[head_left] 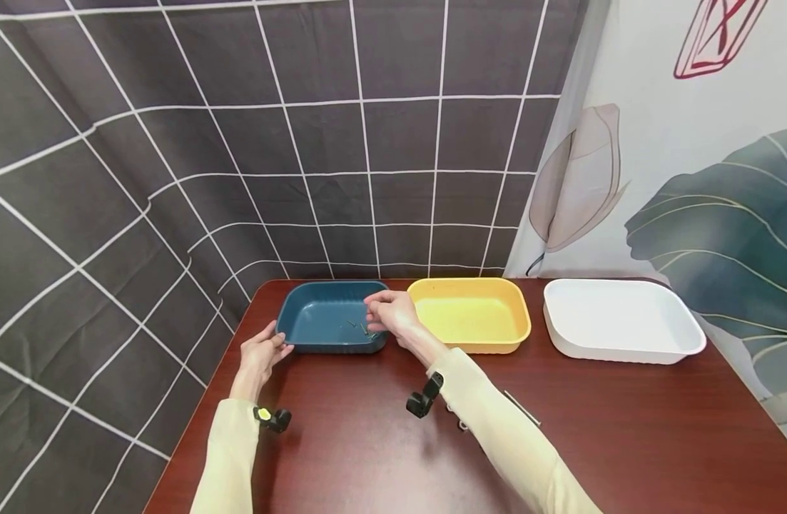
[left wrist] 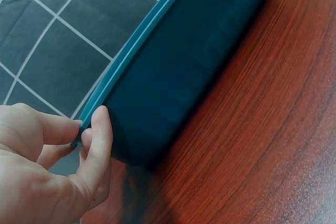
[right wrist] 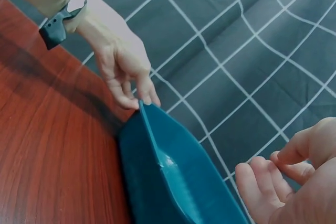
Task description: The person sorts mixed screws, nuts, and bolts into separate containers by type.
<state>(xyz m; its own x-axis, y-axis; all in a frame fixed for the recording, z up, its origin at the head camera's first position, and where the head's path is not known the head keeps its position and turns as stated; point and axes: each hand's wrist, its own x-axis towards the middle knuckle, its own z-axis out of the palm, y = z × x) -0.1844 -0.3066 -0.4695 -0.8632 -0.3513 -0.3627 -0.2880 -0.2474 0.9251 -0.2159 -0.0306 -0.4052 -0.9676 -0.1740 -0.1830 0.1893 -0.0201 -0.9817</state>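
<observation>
My left hand pinches the near left corner of the dark blue plastic tray. In the left wrist view, the thumb and fingers grip its rim from both sides. Over the tray's right end is my right hand, its fingers loosely bent. Its fingertips show nothing between them in the right wrist view. Several small thin screws appear in the tray just under this hand.
To the right stand a yellow tray and a white tray. A thin metal rod and small rings lie on the reddish-brown table, partly behind the right sleeve. A gridded dark curtain hangs behind.
</observation>
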